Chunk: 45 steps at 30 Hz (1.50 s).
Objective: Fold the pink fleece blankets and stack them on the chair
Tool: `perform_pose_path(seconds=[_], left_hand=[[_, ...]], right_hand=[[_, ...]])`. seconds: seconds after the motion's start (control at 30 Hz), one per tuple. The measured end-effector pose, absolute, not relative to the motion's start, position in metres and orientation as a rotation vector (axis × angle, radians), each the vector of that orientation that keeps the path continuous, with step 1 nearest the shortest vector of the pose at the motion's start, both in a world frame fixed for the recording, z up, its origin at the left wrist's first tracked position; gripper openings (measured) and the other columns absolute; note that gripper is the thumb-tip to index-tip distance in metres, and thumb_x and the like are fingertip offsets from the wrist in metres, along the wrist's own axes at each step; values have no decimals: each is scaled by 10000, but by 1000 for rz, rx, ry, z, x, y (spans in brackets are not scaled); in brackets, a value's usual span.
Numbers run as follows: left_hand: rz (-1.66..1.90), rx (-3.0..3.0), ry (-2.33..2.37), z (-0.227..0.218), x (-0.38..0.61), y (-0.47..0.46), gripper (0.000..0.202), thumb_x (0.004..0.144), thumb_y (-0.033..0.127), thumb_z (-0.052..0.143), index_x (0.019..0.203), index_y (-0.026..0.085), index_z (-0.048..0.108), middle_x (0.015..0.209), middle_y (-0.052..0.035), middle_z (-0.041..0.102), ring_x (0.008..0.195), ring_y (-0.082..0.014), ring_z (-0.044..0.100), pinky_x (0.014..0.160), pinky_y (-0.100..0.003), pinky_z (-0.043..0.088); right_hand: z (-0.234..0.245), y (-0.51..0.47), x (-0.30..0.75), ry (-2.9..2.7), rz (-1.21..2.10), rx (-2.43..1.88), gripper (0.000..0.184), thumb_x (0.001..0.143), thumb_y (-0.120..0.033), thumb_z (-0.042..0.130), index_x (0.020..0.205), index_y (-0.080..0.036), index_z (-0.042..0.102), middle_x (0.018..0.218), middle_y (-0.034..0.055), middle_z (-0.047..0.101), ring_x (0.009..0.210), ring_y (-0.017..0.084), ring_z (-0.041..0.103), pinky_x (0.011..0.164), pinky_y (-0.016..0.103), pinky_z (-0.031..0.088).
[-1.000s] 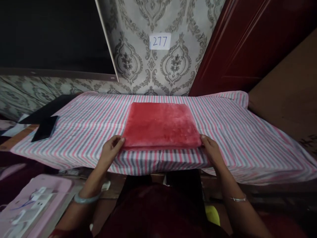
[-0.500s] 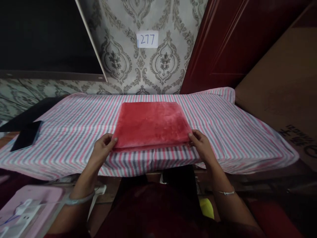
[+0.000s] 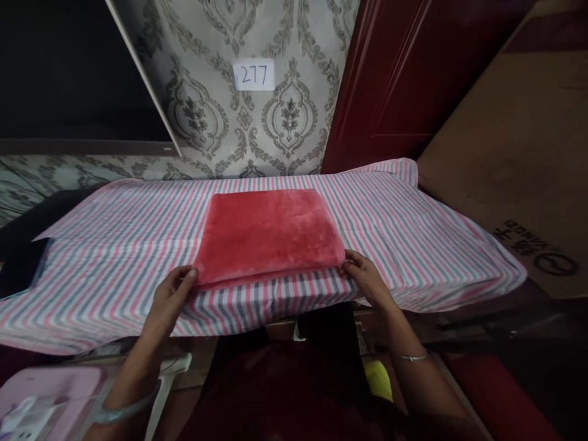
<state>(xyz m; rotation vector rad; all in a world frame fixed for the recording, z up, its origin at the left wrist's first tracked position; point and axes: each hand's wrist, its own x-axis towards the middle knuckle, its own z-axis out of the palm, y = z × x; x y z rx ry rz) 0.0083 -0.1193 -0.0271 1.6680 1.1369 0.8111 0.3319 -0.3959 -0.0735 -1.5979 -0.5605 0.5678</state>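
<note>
A red plush cloth (image 3: 266,236), folded into a flat rectangle with layers showing along its near edge, lies on a striped tablecloth (image 3: 151,239). At its near left corner, my left hand (image 3: 171,295) is closed, thumb and fingertips pinching the edge. My right hand (image 3: 365,275) holds the near right corner the same way, its fingertips partly tucked under the fabric. The cloth's near edge lies close to the table's front.
A dark phone (image 3: 22,269) lies at the table's left end. Behind stand a screen (image 3: 78,73) and a wall with a paper marked 277 (image 3: 254,75). A cardboard box (image 3: 514,159) flanks the right side. A pink case (image 3: 50,392) sits low at left.
The view has turned, so the scene sits farther left. Both hands stay at the near corners; my right thumb no longer rests on top of the cloth.
</note>
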Motion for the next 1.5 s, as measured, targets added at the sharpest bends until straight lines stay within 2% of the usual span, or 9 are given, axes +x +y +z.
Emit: perform_pose_path(seconds=[0.13, 0.33, 0.53, 0.83, 1.03, 1.23, 1.33, 1.43, 1.5], left_hand=[[757, 1661, 1125, -29, 2, -118, 522, 616, 654, 728, 894, 212, 715, 736, -13, 664, 725, -207, 580, 655, -296, 487], [787, 1580, 1020, -36, 7, -110, 506, 570, 559, 796, 927, 217, 690, 921, -48, 736, 912, -252, 656, 831, -336, 531], [681, 1660, 885, -32, 21, -99, 586, 501, 554, 875, 951, 237, 678, 1013, -79, 748, 983, -280, 678, 923, -387, 543], [713, 1908, 960, -41, 24, -90, 433, 575, 576, 759, 828, 251, 626, 860, -44, 711, 968, -289, 670, 884, -361, 533], [679, 1802, 860, -39, 17, -102, 573, 523, 583, 832, 945, 247, 638, 929, -70, 718, 982, -300, 666, 871, -371, 539], [719, 1843, 961, -40, 12, -101, 523, 561, 659, 755, 876, 254, 652, 950, -73, 743, 1059, -324, 640, 973, -401, 491], [687, 1832, 965, -40, 9, -100, 467, 561, 622, 747, 821, 247, 650, 936, -63, 738, 999, -305, 645, 948, -390, 497], [799, 1811, 976, -40, 4, -107, 421, 642, 553, 717, 919, 239, 673, 972, -57, 708, 938, -265, 639, 878, -367, 514], [932, 1828, 974, -41, 1, -114, 401, 713, 518, 683, 1005, 243, 678, 1013, -54, 678, 925, -242, 627, 860, -356, 511]], right_hand=[[-74, -390, 332, -585, 556, -1633, 371, 624, -380, 626, 951, -204, 622, 600, -33, 587, 525, 155, 552, 532, 290, 472], [-65, -387, 326, -624, 487, -1514, 464, 698, -384, 654, 1125, -223, 570, 930, 11, 680, 560, 112, 561, 525, 267, 477], [-64, -381, 324, -654, 686, -1552, 674, 666, -345, 657, 1305, -204, 497, 602, -75, 581, 487, 154, 542, 498, 279, 463], [-87, -401, 342, -750, 196, -1835, 563, 725, -347, 570, 1263, -185, 610, 719, -15, 625, 627, 180, 568, 612, 307, 460], [-91, -401, 341, -803, 240, -1803, 589, 749, -420, 603, 1288, -183, 589, 830, 17, 667, 780, 223, 633, 771, 355, 504], [-93, -396, 334, -737, 180, -1792, 515, 774, -421, 575, 1231, -191, 627, 760, 4, 652, 783, 231, 637, 773, 350, 506], [-90, -398, 333, -724, 169, -1784, 514, 765, -425, 589, 1219, -190, 643, 862, 40, 699, 765, 225, 638, 750, 357, 512], [-81, -405, 327, -690, 85, -1775, 451, 805, -466, 594, 1160, -202, 685, 978, 74, 709, 762, 215, 630, 719, 352, 516], [-73, -410, 321, -657, 93, -1768, 425, 863, -507, 558, 1130, -210, 703, 883, 58, 690, 703, 203, 606, 656, 334, 505]])
